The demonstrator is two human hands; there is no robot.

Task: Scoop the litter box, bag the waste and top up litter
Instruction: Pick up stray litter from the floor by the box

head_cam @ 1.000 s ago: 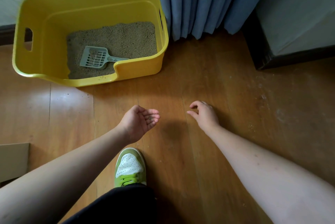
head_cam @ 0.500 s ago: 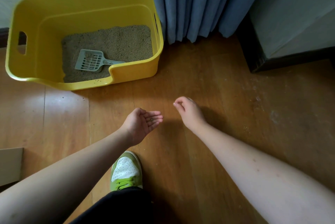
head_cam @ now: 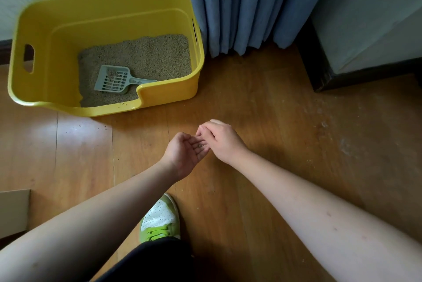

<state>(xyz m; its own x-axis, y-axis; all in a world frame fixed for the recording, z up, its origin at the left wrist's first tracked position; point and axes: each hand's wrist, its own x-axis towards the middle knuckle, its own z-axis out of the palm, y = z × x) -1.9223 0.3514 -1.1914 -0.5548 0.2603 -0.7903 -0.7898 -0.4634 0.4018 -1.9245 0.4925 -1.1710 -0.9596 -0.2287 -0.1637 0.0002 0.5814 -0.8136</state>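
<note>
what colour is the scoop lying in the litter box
Pale grey-green, with a slotted blade; the litter scoop lies on the litter in the yellow litter box, seen in the head view.

right hand moved left, fingertips now over cupped left hand

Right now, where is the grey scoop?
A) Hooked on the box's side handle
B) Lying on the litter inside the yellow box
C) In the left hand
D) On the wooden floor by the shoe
B: the grey scoop lies flat on the litter inside the yellow box, while the left hand and right hand meet over the floor, neither one on the scoop.
</note>
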